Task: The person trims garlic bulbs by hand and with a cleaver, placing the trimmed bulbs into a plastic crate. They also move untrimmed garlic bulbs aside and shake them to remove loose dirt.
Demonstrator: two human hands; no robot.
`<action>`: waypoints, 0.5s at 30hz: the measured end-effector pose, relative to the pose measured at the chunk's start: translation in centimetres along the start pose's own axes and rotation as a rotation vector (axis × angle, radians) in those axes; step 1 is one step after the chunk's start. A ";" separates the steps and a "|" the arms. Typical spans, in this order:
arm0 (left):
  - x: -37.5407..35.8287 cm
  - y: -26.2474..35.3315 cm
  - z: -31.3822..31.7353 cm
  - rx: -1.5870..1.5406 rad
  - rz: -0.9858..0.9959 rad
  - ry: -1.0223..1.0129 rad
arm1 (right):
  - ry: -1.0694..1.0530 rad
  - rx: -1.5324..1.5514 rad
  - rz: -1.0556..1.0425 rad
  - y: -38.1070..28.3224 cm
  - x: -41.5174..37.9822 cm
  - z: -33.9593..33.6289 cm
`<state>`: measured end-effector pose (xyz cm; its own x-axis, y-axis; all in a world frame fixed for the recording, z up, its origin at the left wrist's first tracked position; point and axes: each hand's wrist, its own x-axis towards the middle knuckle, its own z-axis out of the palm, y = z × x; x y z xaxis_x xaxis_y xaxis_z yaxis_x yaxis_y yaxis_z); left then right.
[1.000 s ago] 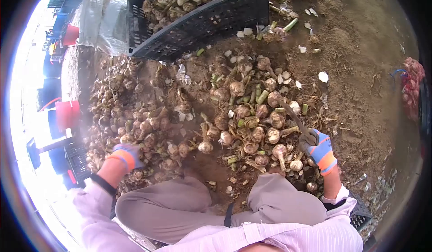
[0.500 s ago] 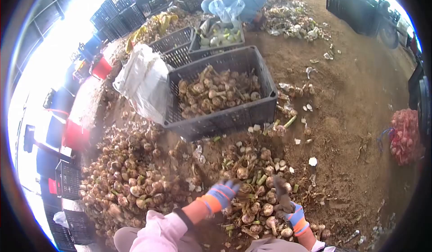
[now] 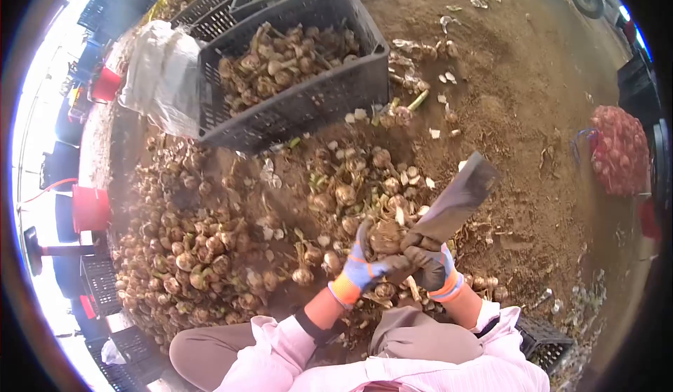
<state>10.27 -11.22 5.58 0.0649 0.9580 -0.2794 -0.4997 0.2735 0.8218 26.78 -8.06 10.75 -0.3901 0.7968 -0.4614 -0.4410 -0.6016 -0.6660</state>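
Observation:
My left hand (image 3: 366,264), in a blue and orange glove with dark fingers, is closed around a garlic bulb (image 3: 385,238) in front of my knees. Right beside it, my right hand (image 3: 431,262) grips a broad-bladed knife (image 3: 463,194). The blade points up and to the right, its flat face showing; the handle is mostly hidden by my fingers. Beneath and beyond both hands lie loose garlic bulbs (image 3: 345,194) and cut stems on the soil. A larger heap of garlic (image 3: 203,259) spreads to the left.
A black crate (image 3: 301,108) of garlic stands ahead, with a white sack (image 3: 165,77) against its left side. A red mesh bag (image 3: 618,152) of bulbs lies far right. Red buckets (image 3: 91,208) line the left. Another black crate (image 3: 543,341) sits near my right side.
My view has tilted down. My left hand has come across to my right hand and now holds a garlic bulb. The knife has been raised, its blade now slanting up to the right.

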 end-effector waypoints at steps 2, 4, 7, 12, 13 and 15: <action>0.2 5.3 1.5 -0.185 -0.259 0.033 | -0.211 -0.146 0.005 -0.5 0.0 -0.5; -0.2 5.5 1.2 -0.130 -0.272 0.010 | -0.053 -0.248 -0.054 -1.2 -0.3 -1.4; -0.5 3.8 -1.1 0.282 -0.092 -0.148 | 0.013 -1.166 -0.236 -4.5 -1.9 -0.2; -2.1 1.3 -1.5 -0.552 -0.627 -0.082 | -0.231 -1.682 -0.241 -4.7 -3.1 1.5; -2.3 1.0 -1.5 -0.462 -0.485 -0.077 | -0.240 -1.692 -0.215 -4.6 -3.2 1.6; -2.4 0.2 -1.8 -0.275 -0.312 -0.041 | -0.278 -1.723 -0.170 -4.3 -3.3 1.5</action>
<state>8.52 -13.63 5.51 0.2818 0.8368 -0.4695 -0.6621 0.5237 0.5361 28.77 -8.20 16.01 -0.6304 0.6956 -0.3445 0.7243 0.3674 -0.5834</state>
